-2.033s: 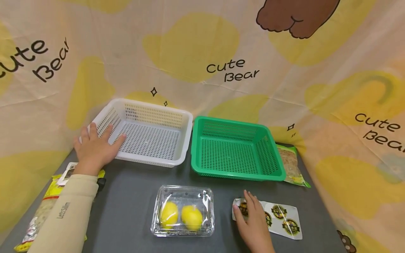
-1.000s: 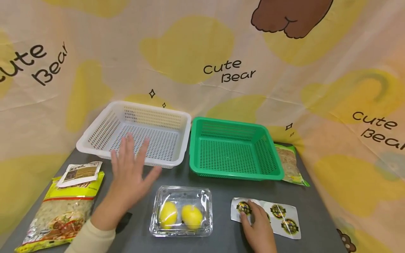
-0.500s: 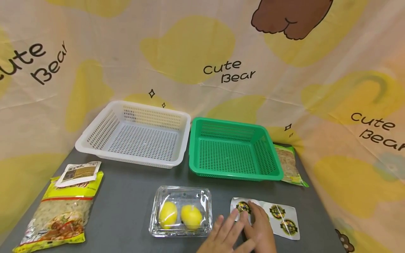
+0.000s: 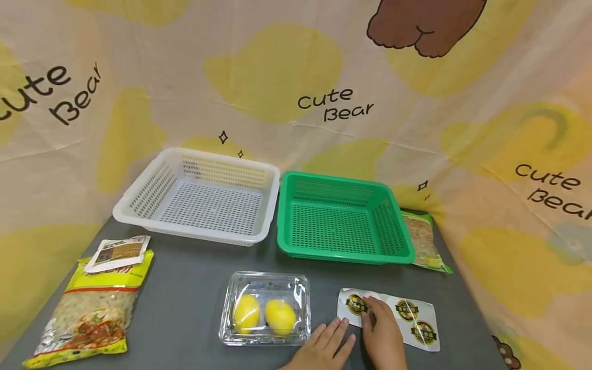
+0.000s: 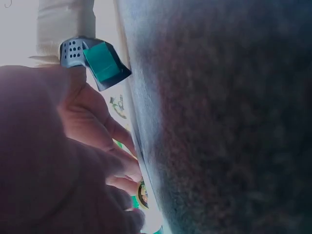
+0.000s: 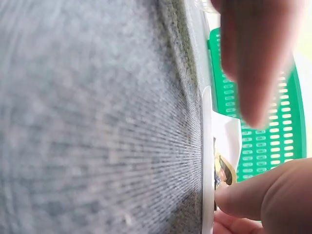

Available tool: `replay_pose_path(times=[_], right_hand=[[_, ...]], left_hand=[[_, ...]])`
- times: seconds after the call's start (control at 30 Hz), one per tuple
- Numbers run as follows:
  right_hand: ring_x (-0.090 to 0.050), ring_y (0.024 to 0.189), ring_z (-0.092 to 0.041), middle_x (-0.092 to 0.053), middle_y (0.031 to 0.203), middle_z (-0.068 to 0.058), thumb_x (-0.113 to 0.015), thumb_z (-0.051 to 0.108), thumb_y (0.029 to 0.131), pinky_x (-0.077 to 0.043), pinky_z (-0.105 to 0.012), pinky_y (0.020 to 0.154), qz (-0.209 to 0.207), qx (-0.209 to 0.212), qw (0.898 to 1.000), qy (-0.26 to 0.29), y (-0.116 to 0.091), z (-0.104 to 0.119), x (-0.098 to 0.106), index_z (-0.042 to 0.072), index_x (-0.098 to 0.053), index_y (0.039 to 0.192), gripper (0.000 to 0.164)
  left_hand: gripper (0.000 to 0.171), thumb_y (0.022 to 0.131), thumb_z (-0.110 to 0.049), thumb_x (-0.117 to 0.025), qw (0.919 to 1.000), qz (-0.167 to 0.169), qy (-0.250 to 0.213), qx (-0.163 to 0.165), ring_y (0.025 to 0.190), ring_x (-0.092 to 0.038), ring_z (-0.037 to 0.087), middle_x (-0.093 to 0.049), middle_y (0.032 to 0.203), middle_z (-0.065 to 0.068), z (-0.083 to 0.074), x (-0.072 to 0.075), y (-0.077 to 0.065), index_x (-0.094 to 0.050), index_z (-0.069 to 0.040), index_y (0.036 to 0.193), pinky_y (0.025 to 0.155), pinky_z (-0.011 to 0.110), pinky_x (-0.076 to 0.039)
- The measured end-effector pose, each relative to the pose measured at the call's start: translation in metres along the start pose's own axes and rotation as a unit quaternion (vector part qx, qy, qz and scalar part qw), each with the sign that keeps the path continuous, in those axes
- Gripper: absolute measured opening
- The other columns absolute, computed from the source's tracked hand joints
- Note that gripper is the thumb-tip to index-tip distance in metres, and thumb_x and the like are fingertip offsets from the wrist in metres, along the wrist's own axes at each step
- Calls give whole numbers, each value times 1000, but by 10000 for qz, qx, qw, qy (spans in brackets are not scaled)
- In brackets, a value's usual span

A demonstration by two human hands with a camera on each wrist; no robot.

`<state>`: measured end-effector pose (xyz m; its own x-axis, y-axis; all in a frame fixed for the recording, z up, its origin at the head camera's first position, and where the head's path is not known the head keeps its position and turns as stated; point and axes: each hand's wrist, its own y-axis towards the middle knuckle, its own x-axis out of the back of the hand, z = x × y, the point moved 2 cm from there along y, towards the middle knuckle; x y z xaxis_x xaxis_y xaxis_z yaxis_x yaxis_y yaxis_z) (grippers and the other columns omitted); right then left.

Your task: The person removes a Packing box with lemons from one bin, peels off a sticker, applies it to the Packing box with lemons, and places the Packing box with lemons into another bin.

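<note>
In the head view, my left hand [image 4: 321, 347] lies on the dark tabletop just left of my right hand, fingers extended. My right hand [image 4: 385, 336] rests on a white sheet of stickers [image 4: 432, 313] with round black-and-gold labels. In the right wrist view, one of its fingertips touches a round sticker [image 6: 225, 170] that stands up a little from the sheet; the blurred digit above is apart from it. To the left of both hands stands a clear plastic clamshell box [image 4: 265, 339] with two yellow fruits [image 4: 279, 317] visible inside.
A white perforated basket [image 4: 203, 234] and a green perforated basket [image 4: 347, 257] stand side by side at the back. At left lies a yellow-topped food packet [image 4: 88, 318] with a white sachet [image 4: 117, 254] on it. Another packet [image 4: 423, 241] lies right of the green basket.
My left hand has moved from the white basket's left rim, across the table, to the near side beside my right hand. My right hand has stayed at the sticker sheet.
</note>
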<state>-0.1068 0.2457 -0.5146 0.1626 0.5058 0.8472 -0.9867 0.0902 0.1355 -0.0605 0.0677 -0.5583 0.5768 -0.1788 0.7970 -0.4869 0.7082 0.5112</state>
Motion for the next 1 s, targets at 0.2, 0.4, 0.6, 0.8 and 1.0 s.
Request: replay_pose_path(times=[0.2, 0.4, 0.6, 0.8, 1.0], right_hand=[[-59, 129, -47, -64, 136, -28, -74, 5, 96, -46, -63, 105, 50, -178, 9998, 97, 1, 0, 0, -4, -72, 127, 32], [-58, 130, -47, -64, 136, -29, -75, 7, 97, -44, -63, 107, 93, -313, 9994, 152, 3, 2, 1, -4, -72, 125, 31], [-58, 130, -47, -64, 135, -29, -74, 8, 97, -45, -64, 107, 113, -376, 9991, 169, 2, 2, 2, -4, -73, 123, 29], [-59, 128, -47, -65, 133, -28, -74, 6, 96, -45, -63, 106, -22, -275, 9994, 194, 2, 2, 2, -4, -75, 115, 22], [-61, 127, -45, -67, 130, -26, -74, 4, 95, -46, -62, 106, -138, -213, 9994, 228, 2, 1, 1, -1, -76, 107, 13]], left_hand=[[65, 103, -73, -41, 9946, 989, -290, -139, 140, -51, 12, -57, 152, -5, 8, 3, 3, -65, -27, 144, 105, 31, -41], [72, 101, -75, -41, 9894, 1366, -493, 6, 144, -46, 13, -52, 158, -4, 8, 3, 7, -60, -25, 149, 107, 32, -41], [72, 98, -77, -45, 9951, 937, -298, 114, 141, -50, 15, -55, 154, -1, 5, 2, 9, -64, -26, 145, 102, 32, -47], [64, 97, -75, -49, 9980, 616, 75, 111, 135, -55, 14, -61, 147, -3, 3, 2, 9, -69, -31, 139, 100, 32, -48], [74, 97, -80, -46, 9926, 1172, -319, 91, 141, -51, 15, -56, 154, -1, 4, 4, 10, -63, -27, 146, 105, 33, -45]])
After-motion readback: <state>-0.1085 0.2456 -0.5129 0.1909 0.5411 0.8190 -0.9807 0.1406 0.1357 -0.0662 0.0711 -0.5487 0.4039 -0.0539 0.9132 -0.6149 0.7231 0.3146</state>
